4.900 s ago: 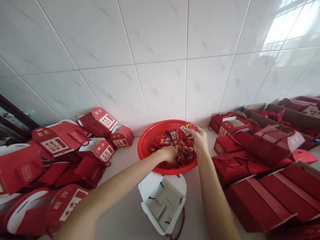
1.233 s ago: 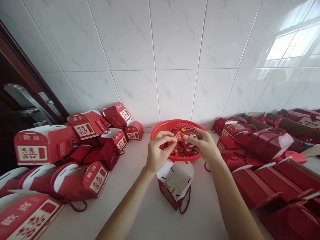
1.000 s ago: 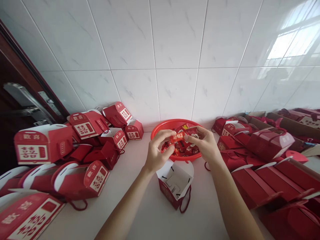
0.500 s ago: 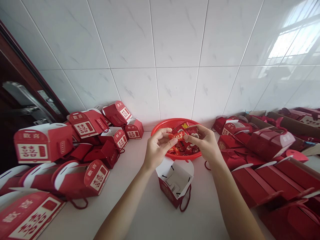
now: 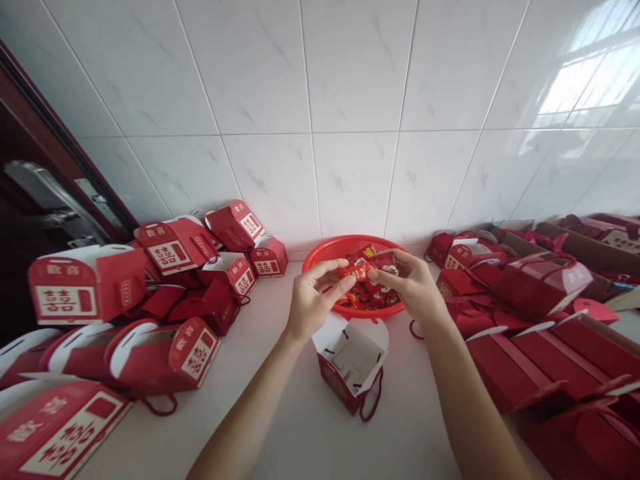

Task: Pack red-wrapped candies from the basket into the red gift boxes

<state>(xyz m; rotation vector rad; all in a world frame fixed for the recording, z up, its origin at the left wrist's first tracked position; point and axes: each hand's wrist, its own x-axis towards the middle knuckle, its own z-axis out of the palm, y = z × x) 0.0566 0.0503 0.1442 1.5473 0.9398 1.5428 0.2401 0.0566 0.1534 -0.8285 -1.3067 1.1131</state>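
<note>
Above the front of the red plastic basket (image 5: 320,251), bare hands close together. Left hand (image 5: 314,297): thumb and fingertips pinched on one end of a small orange-red packet (image 5: 356,272) with pale lettering. Right hand (image 5: 419,288): thumb pressed to the packet's other end, fingers curled behind. A darker red packet (image 5: 388,267) with white print showed against my right fingers; I could not tell whether I gripped it too. More wrapped pieces (image 5: 357,301) lay in the basket below.

Between my forearms, just in front of the basket, an open box (image 5: 350,363) stood on the white counter (image 5: 270,380), white inside, red outside, its cord handle (image 5: 369,403) looped to the right. To my left, stacked red boxes (image 5: 87,287) with white character panels; to my right, another heap of red boxes (image 5: 540,283). Behind everything, pale tiled wall (image 5: 350,73).
</note>
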